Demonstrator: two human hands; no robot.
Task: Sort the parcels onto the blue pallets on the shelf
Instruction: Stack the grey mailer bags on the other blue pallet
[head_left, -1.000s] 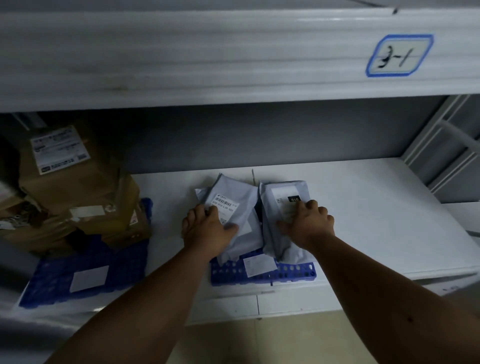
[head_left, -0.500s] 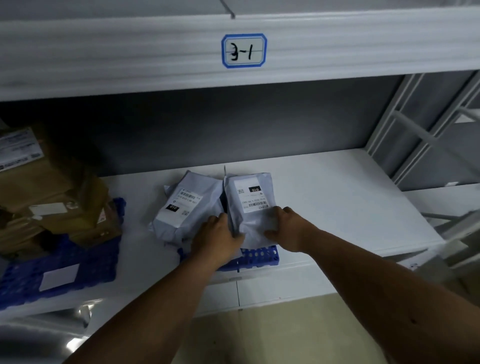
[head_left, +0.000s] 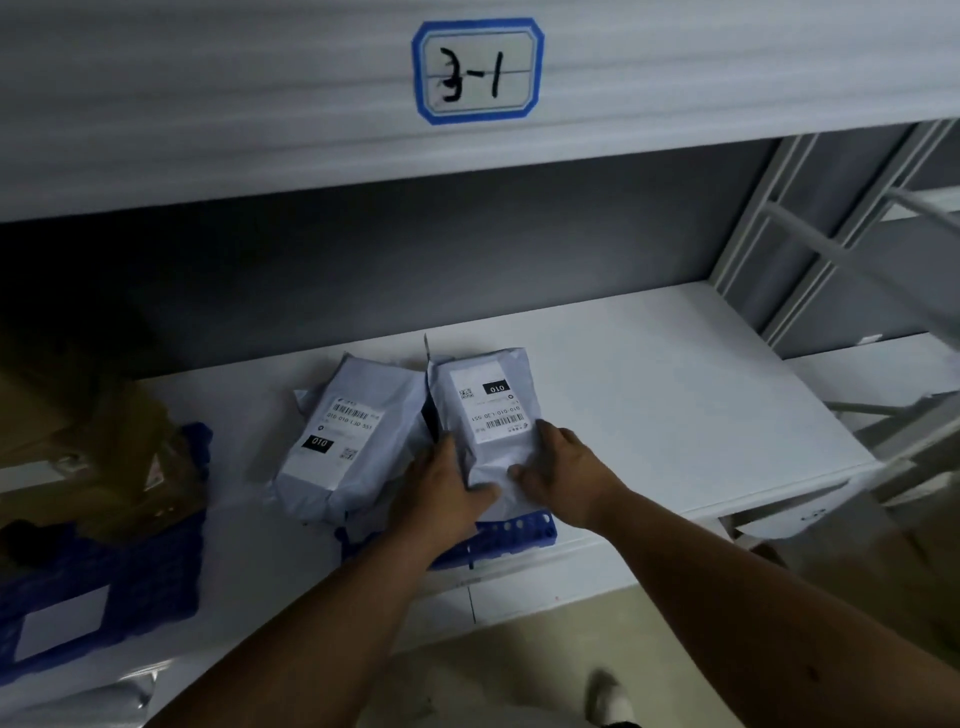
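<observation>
Two grey poly-bag parcels with white labels lie side by side on a small blue pallet (head_left: 519, 530) at the shelf's front edge. The left parcel (head_left: 343, 441) lies free and tilted. The right parcel (head_left: 488, 410) is held at its near end by both hands. My left hand (head_left: 441, 488) grips its left edge with the thumb across the bag's near end. From the other side, my right hand (head_left: 561, 467) pinches the right near corner.
Brown cardboard boxes (head_left: 78, 441) are stacked on a larger blue pallet (head_left: 104, 587) at the left. The white shelf board (head_left: 675, 405) stretches to the right. Overhead, the upper shelf beam carries a label reading 3-1 (head_left: 478, 70). White rack struts (head_left: 810, 249) stand at right.
My left hand left the left parcel and joined the right hand on the near end of the right parcel. The view shifted right.
</observation>
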